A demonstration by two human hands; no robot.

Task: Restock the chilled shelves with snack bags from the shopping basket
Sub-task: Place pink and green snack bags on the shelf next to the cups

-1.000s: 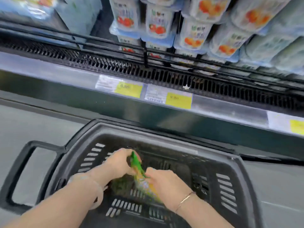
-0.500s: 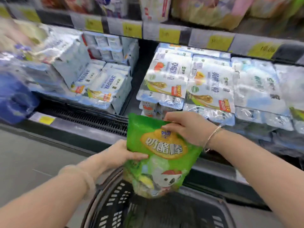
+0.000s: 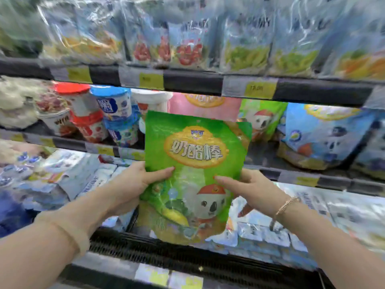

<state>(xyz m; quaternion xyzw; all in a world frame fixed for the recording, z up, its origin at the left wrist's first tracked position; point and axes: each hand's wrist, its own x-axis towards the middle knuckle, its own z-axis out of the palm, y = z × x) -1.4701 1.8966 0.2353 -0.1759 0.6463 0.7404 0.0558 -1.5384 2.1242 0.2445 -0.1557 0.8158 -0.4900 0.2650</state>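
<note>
Green snack bag (image 3: 195, 174) is held upright before the chilled shelves, left hand (image 3: 133, 182) and right hand (image 3: 252, 188) pinching its side edges; ideally it slides, kept level, into the row beside the matching green bags (image 3: 264, 117).

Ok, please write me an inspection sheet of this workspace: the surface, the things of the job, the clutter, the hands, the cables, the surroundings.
Surface: middle shelf, a dark edge with yellow price tags.
Job's things: green snack bag, upright, held in front of the shelves; a matching green bag already stands on the middle shelf.
Clutter: nothing seen.
Hands: left hand and right hand each grip a side of the bag, thumbs on its front.
Cables: nothing seen.
Surroundings: pink bag, blue bag, yogurt cups; blurred packs above and below.
</note>
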